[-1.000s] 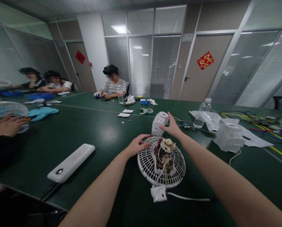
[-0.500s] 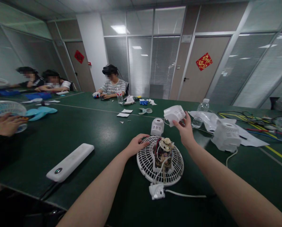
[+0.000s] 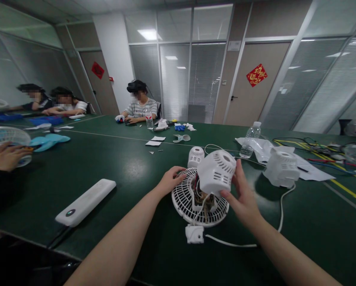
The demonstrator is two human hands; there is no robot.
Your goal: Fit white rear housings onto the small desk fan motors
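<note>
My right hand grips a white vented plastic motor cover between thumb and fingers. It is tilted above the white round fan grille, hiding the upper part of the exposed motor and wiring. My left hand has its fingers closed on the grille's left rim. Just behind the grille stands a smaller white vented cover. A small white plastic piece lies at the grille's near edge, a pale cable running right from beside it.
To the right are another white housing with a cord and a water bottle. A white power bank lies at the left. Beyond it, a co-worker's hand rests by a basket-like grille near blue fan blades.
My right hand has brought the motor cover down and toward me, from behind the grille to over the motor, turning it. My left hand stays on the grille's rim.
</note>
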